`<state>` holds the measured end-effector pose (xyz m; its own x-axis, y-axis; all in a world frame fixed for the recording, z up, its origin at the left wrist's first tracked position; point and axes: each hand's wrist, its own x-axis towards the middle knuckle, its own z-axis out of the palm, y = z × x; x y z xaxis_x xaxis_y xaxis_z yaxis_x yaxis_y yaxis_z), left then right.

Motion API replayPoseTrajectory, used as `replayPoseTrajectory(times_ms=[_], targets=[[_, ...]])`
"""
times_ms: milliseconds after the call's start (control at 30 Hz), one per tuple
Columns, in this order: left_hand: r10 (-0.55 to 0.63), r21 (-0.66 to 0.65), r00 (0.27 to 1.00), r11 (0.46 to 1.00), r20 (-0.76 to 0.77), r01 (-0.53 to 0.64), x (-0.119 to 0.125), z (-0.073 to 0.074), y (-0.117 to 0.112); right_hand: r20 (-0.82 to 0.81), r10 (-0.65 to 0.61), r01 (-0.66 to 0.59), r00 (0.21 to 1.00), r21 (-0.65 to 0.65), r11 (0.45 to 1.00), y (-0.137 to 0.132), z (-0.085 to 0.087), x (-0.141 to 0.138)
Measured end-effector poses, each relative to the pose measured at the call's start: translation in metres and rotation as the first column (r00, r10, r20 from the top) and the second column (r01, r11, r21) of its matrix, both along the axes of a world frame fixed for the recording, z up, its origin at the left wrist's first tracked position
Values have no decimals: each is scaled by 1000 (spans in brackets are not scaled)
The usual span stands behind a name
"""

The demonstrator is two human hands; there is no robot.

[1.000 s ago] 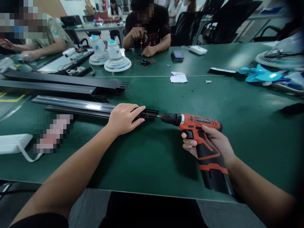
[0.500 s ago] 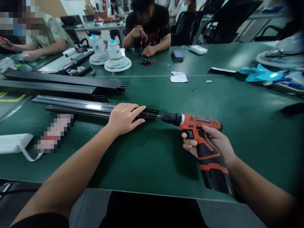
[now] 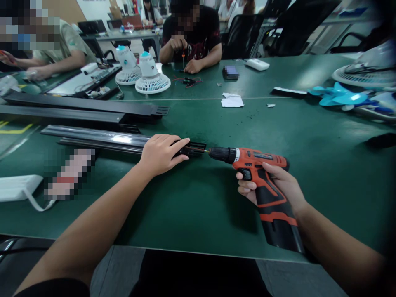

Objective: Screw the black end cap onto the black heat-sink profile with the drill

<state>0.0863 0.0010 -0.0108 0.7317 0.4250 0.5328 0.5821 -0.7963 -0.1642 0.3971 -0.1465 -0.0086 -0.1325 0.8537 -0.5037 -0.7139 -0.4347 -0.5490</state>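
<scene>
My right hand (image 3: pixel 283 181) is wrapped round the handle of an orange and black cordless drill (image 3: pixel 260 161), a finger by its trigger. The drill points left, and its thin bit (image 3: pixel 206 151) reaches the slotted right end of a long black profile (image 3: pixel 108 136). Over that end lies my left hand (image 3: pixel 162 153), fingers curled across the profile and pressing it to the table. Where exactly the bit tip sits in the end is too small to tell. The palm hides part of the profile.
More black profiles (image 3: pixel 77 108) lie behind. Two white fan parts (image 3: pixel 151 76) stand farther back, near a person with a screwdriver (image 3: pixel 183 54). Blue fan blades (image 3: pixel 340 97) rest at the right. At the left are a blurred pink phone-like object (image 3: pixel 71 173) and a white box (image 3: pixel 20 187).
Almost nothing differs. The whole view has shifted by a few pixels, while both hands, the drill and the profile keep their places relative to each other.
</scene>
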Motion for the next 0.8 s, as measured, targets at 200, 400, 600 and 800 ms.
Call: replayPoseTrajectory(times_ms=[200, 400, 600, 800], targets=[[-8, 16, 1000, 1000, 2, 8, 0, 0, 0, -8, 3, -3, 1000, 5, 1000, -2, 0, 0], [1, 9, 1000, 1000, -9, -1, 1, 1, -1, -4, 4, -4, 1000, 14, 1000, -3, 2, 2], [-15, 7, 1000, 1000, 4, 15, 1, 1, -1, -11, 9, -8, 1000, 15, 1000, -1, 0, 1], [0, -37, 1000, 999, -7, 0, 1, 1, -1, -10, 10, -10, 1000, 4, 1000, -2, 0, 3]])
